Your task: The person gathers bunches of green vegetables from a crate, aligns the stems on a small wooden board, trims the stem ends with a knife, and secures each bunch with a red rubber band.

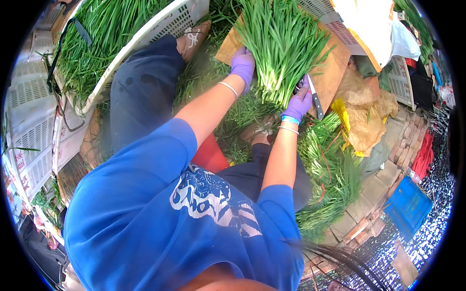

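Note:
A large bunch of garlic chives (284,43) lies over a wooden board (329,77), its pale stem ends toward me. My left hand (243,67), in a purple glove, is closed around the bunch's left side, its fingertips partly hidden by the leaves. Low on the right, my right hand (299,101), also gloved in purple, grips near the stem ends. Something dark shows by its fingers, too small to make out. Just right of that hand, a knife (317,104) with a black handle rests on the board.
At left stands a white slatted basket (141,46) heaped with greens. Tied chive bundles (330,179) lie at my right. Crumpled brown paper (366,119) and a blue crate (410,206) are farther right. Loose leaves cover the ground around my shoes.

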